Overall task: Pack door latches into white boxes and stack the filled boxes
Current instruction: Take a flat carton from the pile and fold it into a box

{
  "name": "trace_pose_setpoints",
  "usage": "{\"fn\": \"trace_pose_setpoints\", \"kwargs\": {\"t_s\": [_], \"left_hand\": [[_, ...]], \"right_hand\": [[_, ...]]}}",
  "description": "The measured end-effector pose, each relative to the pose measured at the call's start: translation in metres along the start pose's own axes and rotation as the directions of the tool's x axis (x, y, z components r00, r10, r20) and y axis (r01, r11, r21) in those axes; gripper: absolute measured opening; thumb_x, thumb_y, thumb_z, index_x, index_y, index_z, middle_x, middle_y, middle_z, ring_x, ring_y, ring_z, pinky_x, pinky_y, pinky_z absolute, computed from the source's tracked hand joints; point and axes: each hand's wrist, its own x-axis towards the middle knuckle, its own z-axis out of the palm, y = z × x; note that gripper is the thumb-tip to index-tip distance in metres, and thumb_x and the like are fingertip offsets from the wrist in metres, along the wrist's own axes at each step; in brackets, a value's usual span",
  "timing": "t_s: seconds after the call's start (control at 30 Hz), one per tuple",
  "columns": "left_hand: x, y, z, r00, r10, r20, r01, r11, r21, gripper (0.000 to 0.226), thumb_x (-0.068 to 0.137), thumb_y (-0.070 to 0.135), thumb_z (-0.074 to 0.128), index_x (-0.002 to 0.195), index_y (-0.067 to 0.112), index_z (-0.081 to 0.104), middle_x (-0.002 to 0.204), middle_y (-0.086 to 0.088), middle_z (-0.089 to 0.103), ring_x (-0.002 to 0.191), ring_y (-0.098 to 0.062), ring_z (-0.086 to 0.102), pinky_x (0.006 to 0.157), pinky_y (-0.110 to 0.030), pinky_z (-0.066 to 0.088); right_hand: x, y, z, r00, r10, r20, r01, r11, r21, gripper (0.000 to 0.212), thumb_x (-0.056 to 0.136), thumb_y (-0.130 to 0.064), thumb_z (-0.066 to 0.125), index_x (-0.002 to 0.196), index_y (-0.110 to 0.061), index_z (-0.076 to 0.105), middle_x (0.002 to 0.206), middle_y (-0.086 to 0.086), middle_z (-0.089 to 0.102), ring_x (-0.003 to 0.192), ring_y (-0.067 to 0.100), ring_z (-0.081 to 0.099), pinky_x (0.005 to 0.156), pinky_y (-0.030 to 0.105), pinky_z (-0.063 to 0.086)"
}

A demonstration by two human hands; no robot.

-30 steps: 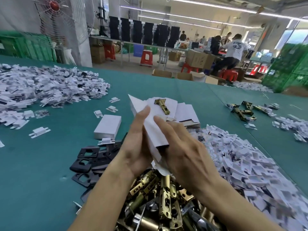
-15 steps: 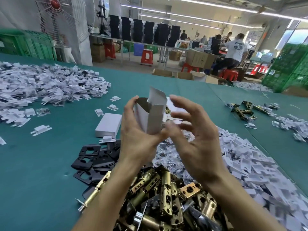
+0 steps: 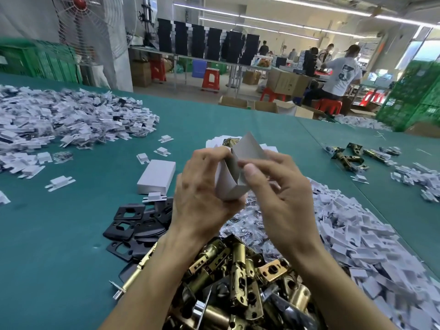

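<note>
Your left hand (image 3: pixel 202 194) grips the box (image 3: pixel 230 186) around its lower half, holding it up above the latches (image 3: pixel 238 277) heaped near you; your right hand (image 3: pixel 281 194) pinches its raised flap (image 3: pixel 250 147) between thumb and fingers. A closed box (image 3: pixel 156 177) lies on the table (image 3: pixel 59 234) to the left

Likely factory; latch heaps (image 3: pixel 238 282), crates (image 3: pixel 409 96)

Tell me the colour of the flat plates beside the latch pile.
The flat plates are matte black, clearest in the head view.
</note>
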Motion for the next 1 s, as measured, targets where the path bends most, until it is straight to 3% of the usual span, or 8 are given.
{"fn": "trace_pose_setpoints", "kwargs": {"t_s": [0.1, 0.2, 0.27, 0.33, 0.43, 0.57, 0.7, 1.0], "left_hand": [[-0.001, -0.003, 0.001, 0.996, 0.086, 0.03, -0.087, 0.995, 0.054, 0.08, 0.058, 0.019, 0.088, 0.123, 0.031, 0.043, 0.118, 0.003, 0.056, 0.098, -0.027, 0.062, 0.071, -0.05, 0.053], [-0.003, -0.003, 0.004, 0.995, 0.089, 0.038, -0.093, 0.988, 0.124, 0.101, 0.052, 0.02, 0.095, 0.135, 0.031, 0.038, 0.125, 0.008, 0.054, 0.101, -0.021, 0.059, 0.079, -0.046, 0.053], [-0.004, -0.004, 0.006, 0.997, 0.062, 0.038, -0.068, 0.985, 0.158, 0.105, 0.055, 0.029, 0.093, 0.141, 0.03, 0.033, 0.127, 0.008, 0.055, 0.1, -0.018, 0.057, 0.082, -0.039, 0.047], [-0.003, -0.004, 0.006, 0.998, 0.053, 0.041, -0.059, 0.98, 0.191, 0.103, 0.058, 0.036, 0.085, 0.145, 0.027, 0.031, 0.128, 0.005, 0.057, 0.102, -0.018, 0.056, 0.084, -0.034, 0.042], [-0.001, -0.004, 0.006, 0.997, 0.069, 0.041, -0.077, 0.974, 0.214, 0.104, 0.055, 0.034, 0.085, 0.145, 0.02, 0.034, 0.131, 0.005, 0.052, 0.106, -0.018, 0.054, 0.084, -0.033, 0.039], [-0.002, -0.001, 0.005, 0.996, 0.079, 0.05, -0.089, 0.962, 0.259, 0.103, 0.052, 0.029, 0.09, 0.14, 0.02, 0.037, 0.129, -0.002, 0.058, 0.107, -0.022, 0.055, 0.084, -0.032, 0.036], [-0.003, 0.003, 0.004, 0.995, 0.081, 0.052, -0.093, 0.952, 0.293, 0.093, 0.057, 0.028, 0.084, 0.137, 0.021, 0.038, 0.126, -0.003, 0.06, 0.103, -0.027, 0.058, 0.083, -0.035, 0.037], [-0.005, 0.009, 0.007, 0.994, 0.072, 0.086, -0.101, 0.91, 0.403, 0.091, 0.054, 0.025, 0.085, 0.136, 0.016, 0.047, 0.124, -0.003, 0.062, 0.1, -0.031, 0.06, 0.082, -0.041, 0.042]], "right_hand": [[-0.003, -0.006, -0.002, 0.993, -0.079, -0.088, 0.09, 0.987, 0.13, 0.023, 0.095, -0.021, 0.061, 0.114, -0.033, 0.062, 0.113, -0.005, 0.069, 0.105, 0.01, 0.067, 0.079, 0.022, 0.056], [-0.002, -0.007, 0.0, 0.993, 0.006, -0.117, 0.007, 0.994, 0.109, 0.022, 0.092, -0.02, 0.069, 0.108, -0.035, 0.063, 0.103, -0.009, 0.072, 0.098, 0.009, 0.069, 0.075, 0.023, 0.056], [0.001, -0.005, -0.001, 0.99, 0.07, -0.122, -0.066, 0.997, 0.031, 0.021, 0.088, -0.014, 0.074, 0.104, -0.028, 0.068, 0.101, -0.01, 0.072, 0.094, 0.009, 0.069, 0.076, 0.032, 0.057], [0.0, -0.003, -0.002, 0.982, 0.149, -0.118, -0.139, 0.986, 0.086, 0.02, 0.089, -0.012, 0.072, 0.104, -0.026, 0.071, 0.104, -0.007, 0.073, 0.094, 0.012, 0.069, 0.078, 0.037, 0.058], [-0.002, -0.002, -0.002, 0.973, 0.213, -0.086, -0.192, 0.959, 0.209, 0.015, 0.095, -0.017, 0.065, 0.102, -0.027, 0.074, 0.102, -0.001, 0.075, 0.093, 0.014, 0.071, 0.074, 0.032, 0.06], [-0.004, -0.001, -0.001, 0.974, 0.175, -0.143, -0.146, 0.97, 0.195, 0.021, 0.092, -0.014, 0.069, 0.101, -0.033, 0.069, 0.098, -0.004, 0.074, 0.089, 0.014, 0.071, 0.073, 0.03, 0.059], [-0.005, 0.002, -0.001, 0.972, 0.165, -0.169, -0.152, 0.984, 0.089, 0.016, 0.085, -0.013, 0.076, 0.092, -0.027, 0.069, 0.091, -0.01, 0.074, 0.087, 0.007, 0.07, 0.073, 0.032, 0.058], [-0.007, 0.011, 0.0, 0.952, 0.182, -0.247, -0.173, 0.983, 0.059, 0.018, 0.085, -0.011, 0.075, 0.077, -0.026, 0.068, 0.077, -0.013, 0.072, 0.08, 0.005, 0.07, 0.07, 0.018, 0.053]]}}
